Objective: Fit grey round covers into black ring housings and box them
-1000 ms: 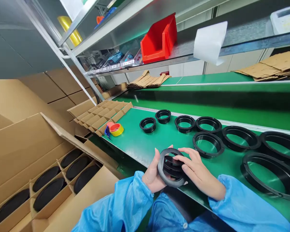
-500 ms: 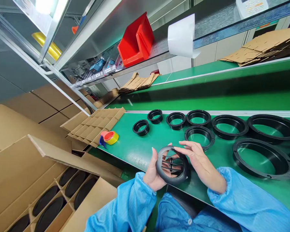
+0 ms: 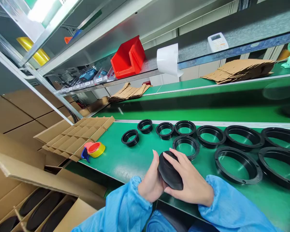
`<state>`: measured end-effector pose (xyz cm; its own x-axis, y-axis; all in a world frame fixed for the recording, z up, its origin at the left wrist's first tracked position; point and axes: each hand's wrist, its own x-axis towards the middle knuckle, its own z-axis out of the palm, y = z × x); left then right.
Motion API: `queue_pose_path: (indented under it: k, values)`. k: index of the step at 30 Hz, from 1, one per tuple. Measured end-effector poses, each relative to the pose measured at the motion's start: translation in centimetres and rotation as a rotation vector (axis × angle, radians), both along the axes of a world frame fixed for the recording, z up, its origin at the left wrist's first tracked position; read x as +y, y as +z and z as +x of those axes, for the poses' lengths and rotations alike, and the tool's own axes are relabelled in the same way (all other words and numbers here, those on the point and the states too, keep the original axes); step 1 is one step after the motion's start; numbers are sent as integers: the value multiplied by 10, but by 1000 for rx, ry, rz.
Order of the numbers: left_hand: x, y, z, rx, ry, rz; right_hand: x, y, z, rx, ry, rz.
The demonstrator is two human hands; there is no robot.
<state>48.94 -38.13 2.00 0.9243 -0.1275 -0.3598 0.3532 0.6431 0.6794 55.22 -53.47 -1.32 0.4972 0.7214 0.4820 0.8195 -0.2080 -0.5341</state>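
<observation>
A round black plastic part (image 3: 169, 170) is held between both hands above the front edge of the green bench. Its smooth dark face is turned up toward me and shows no opening. My left hand (image 3: 152, 178) supports it from the left side, thumb pointing up along the rim. Over its right side lies my right hand (image 3: 187, 177), fingers bent across the top and thumb near the lower edge. Just beyond the hands, a black ring (image 3: 185, 145) rests flat on the bench, one of several such rings (image 3: 238, 165) of different sizes.
At the bench's left end are a cardboard divider grid (image 3: 81, 135) and a yellow tape roll (image 3: 99, 150). An open carton (image 3: 38, 180) with black discs stands lower left. A red bin (image 3: 129, 59) sits on the shelf above; flat cardboard stacks (image 3: 239, 71) lie behind.
The black part has been turned: its barred opening showed before, now a smooth dark face does. My right hand has closed over it. The view has shifted to the right and slightly up.
</observation>
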Motion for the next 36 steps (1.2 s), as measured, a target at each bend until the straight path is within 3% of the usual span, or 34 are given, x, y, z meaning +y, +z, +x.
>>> queue_pose_path:
  k: [3, 6, 9, 11, 14, 21, 25, 30, 32, 36]
  values:
    - [-1, -4, 30, -96, 155, 379, -11, 8, 20, -51, -178, 61]
    - [-2, -19, 72, -45, 243, 745, -25, 7, 44, -116, -440, 57]
    - [-5, -33, 103, 11, 184, 776, -38, 2, 62, -117, -596, -40]
    - [-5, -37, 105, -7, 156, 748, -43, 0, 65, -114, -629, -108]
    - [1, -38, 82, -22, 122, 690, -44, 0, 59, -184, -606, -206]
    - [17, -23, -1, 65, 39, 473, -20, 5, 13, -394, -326, -362]
    - [17, -20, -15, 118, 34, 393, -12, -3, 1, -471, -269, -423]
    - [24, -25, -21, 109, 101, 375, -15, -19, 7, -530, -191, -500]
    - [30, -26, -27, 115, 132, 402, -17, -12, 8, -565, -167, -509]
    - [46, -25, -42, 143, 153, 455, -15, 29, 0, -552, -197, -358]
